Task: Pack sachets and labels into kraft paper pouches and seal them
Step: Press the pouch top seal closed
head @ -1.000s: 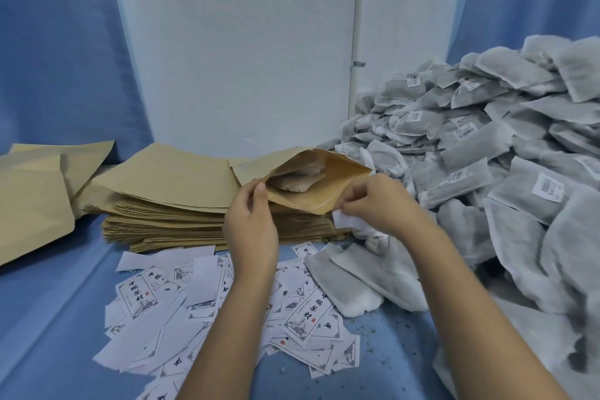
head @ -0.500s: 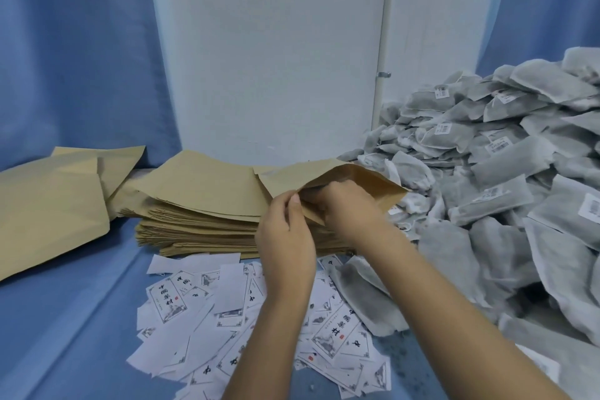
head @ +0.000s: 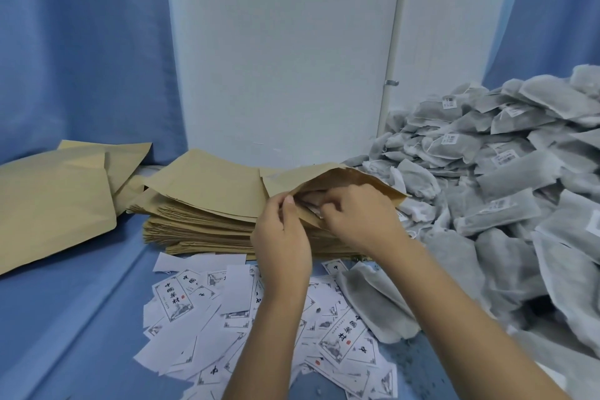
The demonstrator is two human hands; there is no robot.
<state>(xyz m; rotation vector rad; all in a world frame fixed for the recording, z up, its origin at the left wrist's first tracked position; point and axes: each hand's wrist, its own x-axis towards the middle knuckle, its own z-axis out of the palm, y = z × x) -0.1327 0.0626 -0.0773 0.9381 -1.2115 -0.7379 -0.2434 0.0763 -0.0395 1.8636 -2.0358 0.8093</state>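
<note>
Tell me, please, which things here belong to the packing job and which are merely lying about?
Job: left hand, right hand, open kraft pouch, stack of kraft pouches, printed labels, sachet pile, kraft pouches at far left.
Lying about: blue curtain, white wall panel, white pipe.

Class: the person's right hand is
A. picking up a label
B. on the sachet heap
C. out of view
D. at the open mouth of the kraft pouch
D: the right hand reaches into the mouth of the kraft pouch, whose rim the left hand pinches.
</note>
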